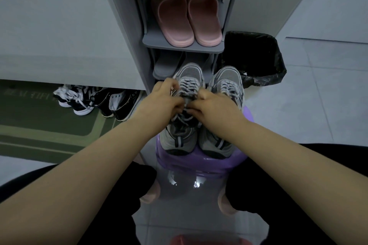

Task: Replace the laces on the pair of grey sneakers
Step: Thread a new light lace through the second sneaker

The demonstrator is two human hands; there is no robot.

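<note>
a pale tiled floor [318, 105] runs under everything, glossy enough to throw back two small lights near the person's knees. straight ahead stands a narrow grey shoe rack [183, 46], with pink slippers [185, 19] on one shelf and grey slippers [167, 65] on the shelf below. just right of the rack sits a bin [256, 57] lined with a black bag. to the left, a green mat [39, 125] lies under the edge of a white panel, with black-and-white sneakers [95, 101] in a loose heap on it.

between the knees is a purple stool [199, 163], and the pair of grey sneakers stands on its top, side by side, toes pointing at the rack. the left grey sneaker [189, 73] and the right grey sneaker [227, 79] fill the seat almost from rim to rim; heels sit at the near edge, and the toes overlap the rack's lowest shelf in view, contact unclear.

both hands work over the left sneaker. the left hand [161, 99] has its fingers curled in, pinching the laces [187, 85] at the shoe's outer side. the right hand [215, 105] is curled too, fingertips tucked into the same lacing near the tongue.

open floor lies to the right, past the bin, and on the near side of the stool; the left side is hemmed by the rack and the mat.
</note>
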